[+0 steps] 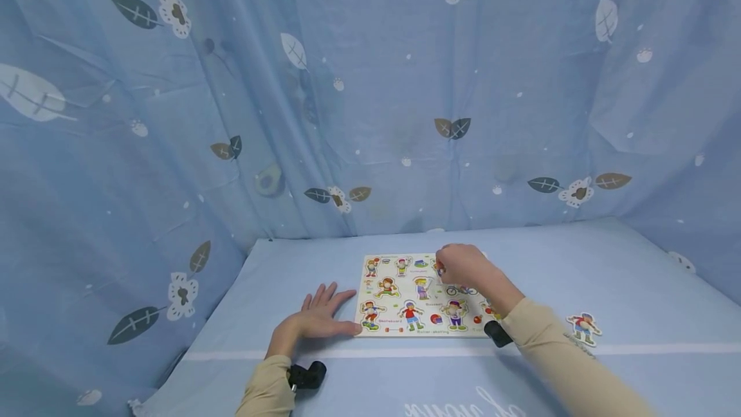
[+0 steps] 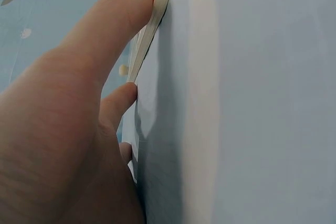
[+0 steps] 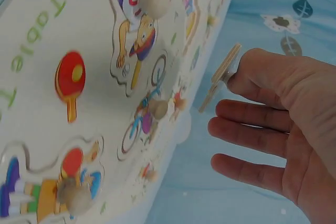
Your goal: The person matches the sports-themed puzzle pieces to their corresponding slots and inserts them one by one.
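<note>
A wooden peg puzzle board (image 1: 408, 334) with pictures of children playing sports lies flat on the bed-like blue surface. My left hand (image 1: 317, 317) rests at its left side, fingers spread, with thumb and index fingertip against the board's edge (image 2: 161, 1). Over the back right of the board, my right hand (image 1: 466, 266) pinches a thin wooden puzzle piece (image 3: 223, 77) by its knob between thumb and index finger. That piece is edge-on in the right wrist view, raised off the board, its picture hidden. The other three right fingers (image 3: 249, 132) extend loosely.
One loose puzzle piece (image 1: 585, 328), a child figure in a red top, lies to the right of the board beside my right forearm. Several knobbed pieces, such as the cyclist (image 3: 144, 119), sit in the board. A patterned blue curtain (image 1: 393, 95) hangs behind.
</note>
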The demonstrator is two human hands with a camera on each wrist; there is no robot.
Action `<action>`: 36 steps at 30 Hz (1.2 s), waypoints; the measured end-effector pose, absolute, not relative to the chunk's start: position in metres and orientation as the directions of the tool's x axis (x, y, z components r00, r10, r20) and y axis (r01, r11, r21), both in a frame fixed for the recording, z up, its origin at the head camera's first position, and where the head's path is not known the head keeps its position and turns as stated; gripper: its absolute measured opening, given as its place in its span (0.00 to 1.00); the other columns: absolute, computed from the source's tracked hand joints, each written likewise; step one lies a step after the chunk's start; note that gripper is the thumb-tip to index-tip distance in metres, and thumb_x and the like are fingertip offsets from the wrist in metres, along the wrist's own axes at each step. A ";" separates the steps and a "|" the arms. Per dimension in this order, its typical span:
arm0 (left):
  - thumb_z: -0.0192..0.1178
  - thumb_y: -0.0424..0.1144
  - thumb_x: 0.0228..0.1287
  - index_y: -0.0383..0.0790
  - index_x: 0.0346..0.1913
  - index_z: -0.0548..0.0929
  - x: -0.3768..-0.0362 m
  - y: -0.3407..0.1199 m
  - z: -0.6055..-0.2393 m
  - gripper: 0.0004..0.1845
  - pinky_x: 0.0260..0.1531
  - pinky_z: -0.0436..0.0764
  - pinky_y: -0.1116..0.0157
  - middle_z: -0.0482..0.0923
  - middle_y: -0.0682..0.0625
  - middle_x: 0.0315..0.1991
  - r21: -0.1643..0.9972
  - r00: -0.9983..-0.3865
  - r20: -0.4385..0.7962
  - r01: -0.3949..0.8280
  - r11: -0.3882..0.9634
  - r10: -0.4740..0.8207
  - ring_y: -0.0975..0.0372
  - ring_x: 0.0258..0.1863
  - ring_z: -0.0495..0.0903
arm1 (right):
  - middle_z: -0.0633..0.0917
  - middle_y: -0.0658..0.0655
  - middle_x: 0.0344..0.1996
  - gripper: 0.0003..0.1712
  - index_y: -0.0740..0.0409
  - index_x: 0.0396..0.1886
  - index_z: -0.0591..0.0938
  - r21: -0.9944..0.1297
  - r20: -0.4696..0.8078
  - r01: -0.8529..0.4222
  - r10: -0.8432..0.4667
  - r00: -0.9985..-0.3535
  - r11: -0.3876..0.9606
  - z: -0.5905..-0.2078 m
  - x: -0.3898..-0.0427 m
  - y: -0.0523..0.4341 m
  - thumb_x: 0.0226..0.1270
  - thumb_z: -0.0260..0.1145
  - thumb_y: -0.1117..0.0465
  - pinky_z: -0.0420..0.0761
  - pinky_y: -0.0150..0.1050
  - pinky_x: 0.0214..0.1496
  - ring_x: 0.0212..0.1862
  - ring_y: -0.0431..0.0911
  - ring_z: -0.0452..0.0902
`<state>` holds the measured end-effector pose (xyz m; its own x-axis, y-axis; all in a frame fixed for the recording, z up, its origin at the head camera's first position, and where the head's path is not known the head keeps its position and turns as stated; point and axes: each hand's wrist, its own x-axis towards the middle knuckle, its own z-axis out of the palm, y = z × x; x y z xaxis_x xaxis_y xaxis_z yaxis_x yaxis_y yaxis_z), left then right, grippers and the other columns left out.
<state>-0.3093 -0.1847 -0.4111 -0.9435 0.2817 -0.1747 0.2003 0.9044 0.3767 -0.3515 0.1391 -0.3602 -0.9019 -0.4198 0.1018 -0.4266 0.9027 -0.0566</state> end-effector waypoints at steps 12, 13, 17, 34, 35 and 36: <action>0.61 0.73 0.50 0.57 0.76 0.62 -0.310 -0.185 -0.415 0.51 0.74 0.40 0.40 0.44 0.40 0.79 0.367 -0.944 -0.191 0.185 0.912 0.269 0.43 0.78 0.39 | 0.79 0.48 0.25 0.04 0.53 0.28 0.83 -0.129 0.083 -0.446 -0.438 -0.895 0.886 -0.375 -0.360 0.111 0.59 0.70 0.65 0.74 0.41 0.32 0.27 0.44 0.70; 0.61 0.73 0.50 0.56 0.76 0.62 -0.309 -0.185 -0.415 0.51 0.74 0.40 0.39 0.44 0.39 0.79 0.369 -0.943 -0.191 0.187 0.910 0.271 0.43 0.78 0.39 | 0.79 0.49 0.24 0.04 0.53 0.27 0.83 -0.121 0.086 -0.447 -0.439 -0.894 0.886 -0.376 -0.360 0.111 0.59 0.70 0.65 0.74 0.41 0.32 0.27 0.44 0.70; 0.61 0.72 0.51 0.56 0.76 0.61 -0.308 -0.184 -0.411 0.50 0.74 0.40 0.39 0.44 0.39 0.79 0.365 -0.943 -0.194 0.186 0.912 0.270 0.42 0.78 0.38 | 0.81 0.50 0.25 0.04 0.55 0.27 0.85 -0.101 0.087 -0.457 -0.450 -0.889 0.884 -0.379 -0.359 0.111 0.60 0.71 0.64 0.78 0.43 0.35 0.28 0.45 0.72; 0.61 0.72 0.51 0.56 0.76 0.61 -0.310 -0.182 -0.412 0.50 0.74 0.40 0.39 0.44 0.39 0.79 0.359 -0.944 -0.184 0.194 0.913 0.273 0.42 0.78 0.38 | 0.54 0.48 0.16 0.31 0.51 0.12 0.60 -0.215 0.049 -0.409 -0.409 -0.911 0.887 -0.381 -0.346 0.111 0.63 0.72 0.62 0.52 0.35 0.25 0.19 0.41 0.48; 0.61 0.72 0.51 0.56 0.76 0.61 -0.310 -0.183 -0.412 0.50 0.74 0.40 0.39 0.44 0.39 0.79 0.361 -0.944 -0.186 0.193 0.912 0.273 0.42 0.78 0.38 | 0.55 0.49 0.16 0.30 0.52 0.12 0.60 -0.214 0.054 -0.410 -0.408 -0.911 0.887 -0.382 -0.345 0.110 0.63 0.72 0.62 0.52 0.35 0.26 0.20 0.42 0.49; 0.61 0.72 0.51 0.56 0.76 0.61 -0.310 -0.183 -0.412 0.50 0.74 0.40 0.39 0.44 0.39 0.79 0.361 -0.944 -0.188 0.191 0.913 0.272 0.42 0.78 0.38 | 0.57 0.49 0.17 0.30 0.52 0.13 0.61 -0.211 0.057 -0.410 -0.407 -0.912 0.888 -0.382 -0.345 0.109 0.63 0.72 0.62 0.52 0.36 0.26 0.20 0.42 0.50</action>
